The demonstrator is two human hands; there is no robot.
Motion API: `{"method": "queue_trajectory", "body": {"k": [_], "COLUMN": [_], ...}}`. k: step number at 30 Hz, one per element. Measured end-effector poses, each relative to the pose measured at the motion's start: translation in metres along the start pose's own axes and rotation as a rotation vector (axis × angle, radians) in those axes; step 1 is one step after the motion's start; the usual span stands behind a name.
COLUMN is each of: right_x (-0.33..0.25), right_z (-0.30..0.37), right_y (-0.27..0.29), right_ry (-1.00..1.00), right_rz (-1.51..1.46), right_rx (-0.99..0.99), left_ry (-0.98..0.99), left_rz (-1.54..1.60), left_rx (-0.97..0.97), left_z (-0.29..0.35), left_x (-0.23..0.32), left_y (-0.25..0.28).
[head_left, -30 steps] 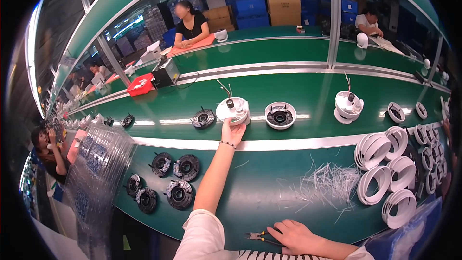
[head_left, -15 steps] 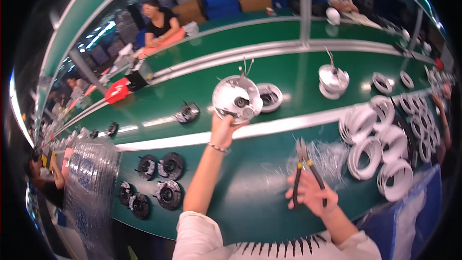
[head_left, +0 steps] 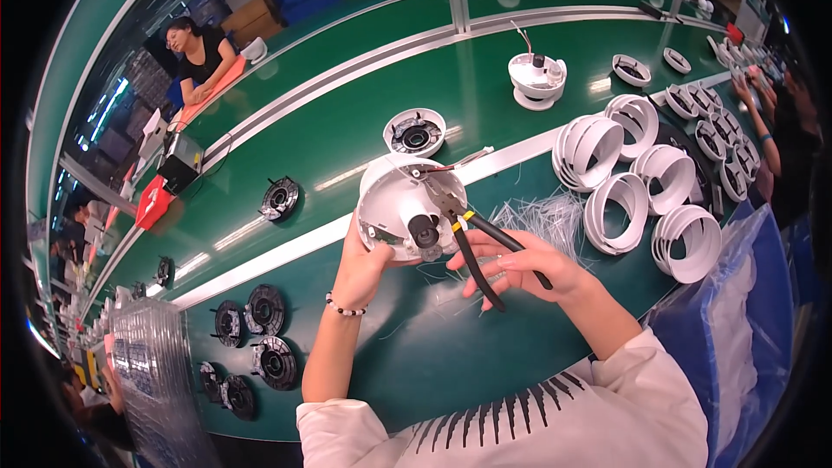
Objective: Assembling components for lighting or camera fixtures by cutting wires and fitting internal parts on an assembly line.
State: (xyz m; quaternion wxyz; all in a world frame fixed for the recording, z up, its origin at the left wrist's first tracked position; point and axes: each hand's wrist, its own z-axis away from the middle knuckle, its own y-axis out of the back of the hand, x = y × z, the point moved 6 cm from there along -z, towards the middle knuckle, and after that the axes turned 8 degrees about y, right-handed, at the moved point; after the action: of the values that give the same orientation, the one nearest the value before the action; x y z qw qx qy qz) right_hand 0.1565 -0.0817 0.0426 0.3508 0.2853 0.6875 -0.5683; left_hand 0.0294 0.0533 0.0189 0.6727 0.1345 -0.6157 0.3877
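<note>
My left hand [head_left: 357, 270] grips the lower left rim of a white dome camera [head_left: 392, 208], tilted so that its black lens [head_left: 425, 230] faces me. A thin cable with a white connector sticks out at its upper right. In my right hand [head_left: 546, 267] is a pair of cutting pliers [head_left: 475, 267] with black handles and yellow bands. The handles are spread apart, and the jaws lie at the right inner side of the housing, by the cable. Whether the jaws touch the cable cannot be made out.
Clipped ties [head_left: 544, 224] lie in a heap beyond my right hand. White rings [head_left: 656, 180] are stacked on the right. Black round bases [head_left: 276, 361] stand on the left. Along the green belt are a white ring with a black insert [head_left: 414, 133] and another dome camera [head_left: 537, 80]. A person sits opposite.
My right hand has brought the pliers up and left to the camera in my left hand. The camera has come nearer and turned, and the whole view has swung to the right.
</note>
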Motion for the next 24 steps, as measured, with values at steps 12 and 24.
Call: {"method": "queue_trajectory", "body": {"k": [12, 24], "right_x": [-0.004, 0.035], "right_z": [0.007, 0.053], "right_y": [0.011, 0.025], "right_ry": [0.014, 0.082], "right_rz": [0.003, 0.049], "right_rx": [0.074, 0.104], "left_ry": [-0.117, -0.858], "left_rz": [-0.225, -0.934], "left_rx": [0.023, 0.522], "left_z": [0.008, -0.009], "left_x": [0.007, 0.037], "left_y": [-0.009, -0.014]}}
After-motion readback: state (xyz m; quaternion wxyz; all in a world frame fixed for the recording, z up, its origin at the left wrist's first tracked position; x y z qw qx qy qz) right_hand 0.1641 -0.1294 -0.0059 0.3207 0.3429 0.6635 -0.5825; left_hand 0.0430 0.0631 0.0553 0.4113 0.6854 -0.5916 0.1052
